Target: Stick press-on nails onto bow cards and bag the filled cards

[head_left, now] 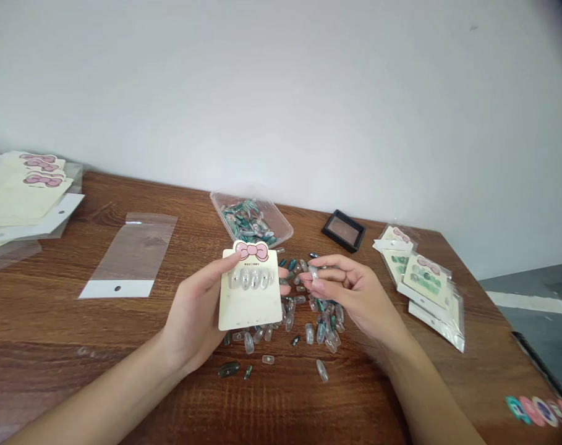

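My left hand (195, 309) grips a cream display card (249, 312) with a pink bow at its top, thumb on the front and fingers behind. Several clear press-on nails (255, 278) sit in one row across the card; its lower part is bare. To the right of the card, my right hand (350, 287) pinches a clear press-on nail (313, 271) between thumb and index finger. Beneath and between both hands, loose clear and teal nails (321, 334) lie scattered over the wooden table (178, 402).
Behind the card stands a clear plastic tub (281, 224) of teal nails. A black frame (344, 231) lies right of it. Packed nail cards (426, 278) are piled at the right. A clear bag (130, 253) and a stack of bow cards (23, 191) lie left. A wall (281, 93) rises behind.
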`<state>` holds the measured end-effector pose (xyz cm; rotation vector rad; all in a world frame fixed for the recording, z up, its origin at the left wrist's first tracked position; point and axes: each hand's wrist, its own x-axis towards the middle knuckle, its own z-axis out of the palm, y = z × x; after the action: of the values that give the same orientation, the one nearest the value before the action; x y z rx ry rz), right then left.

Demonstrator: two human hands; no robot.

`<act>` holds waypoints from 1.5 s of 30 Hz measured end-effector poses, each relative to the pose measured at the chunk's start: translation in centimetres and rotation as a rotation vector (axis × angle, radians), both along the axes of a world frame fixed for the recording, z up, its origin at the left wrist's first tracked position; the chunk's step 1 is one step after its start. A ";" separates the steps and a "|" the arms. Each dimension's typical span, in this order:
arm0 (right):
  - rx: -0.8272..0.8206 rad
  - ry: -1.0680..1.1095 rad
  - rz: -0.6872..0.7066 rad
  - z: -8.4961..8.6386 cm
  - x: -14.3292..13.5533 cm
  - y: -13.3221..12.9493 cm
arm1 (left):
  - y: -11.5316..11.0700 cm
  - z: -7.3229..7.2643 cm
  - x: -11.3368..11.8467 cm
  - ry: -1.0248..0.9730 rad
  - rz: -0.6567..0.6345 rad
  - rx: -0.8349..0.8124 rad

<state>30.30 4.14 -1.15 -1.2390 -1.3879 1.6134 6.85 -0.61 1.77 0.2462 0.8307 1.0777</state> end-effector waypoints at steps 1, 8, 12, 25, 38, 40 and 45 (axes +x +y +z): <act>-0.004 0.002 0.024 0.1 -0.1 -0.1 | 0.0 0.0 0.0 0.007 -0.001 -0.002; 0.187 -0.040 0.037 0.4 -1.1 -1.3 | -0.3 -0.6 0.6 0.030 -0.053 -0.025; 0.518 -0.080 0.072 0.0 -1.4 -1.9 | -0.6 -1.2 1.2 0.027 -0.073 -0.026; 1.014 -0.476 0.158 -0.4 -1.4 -1.7 | -0.8 -1.4 1.1 0.086 -0.065 -0.062; 1.032 -0.550 0.189 -0.5 -1.1 -1.7 | -0.8 -1.1 1.3 0.038 -0.115 -0.089; 1.041 -0.600 0.205 -0.5 -1.1 -1.7 | -0.7 -1.2 1.4 0.024 -0.114 -0.077; 1.158 -0.774 0.235 -0.3 -1.1 -1.8 | -0.6 -1.4 1.7 -0.024 -0.121 -0.086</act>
<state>29.23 2.34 -1.46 -0.9426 -2.4572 0.1479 8.58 -1.17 0.33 0.2079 0.8278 0.9284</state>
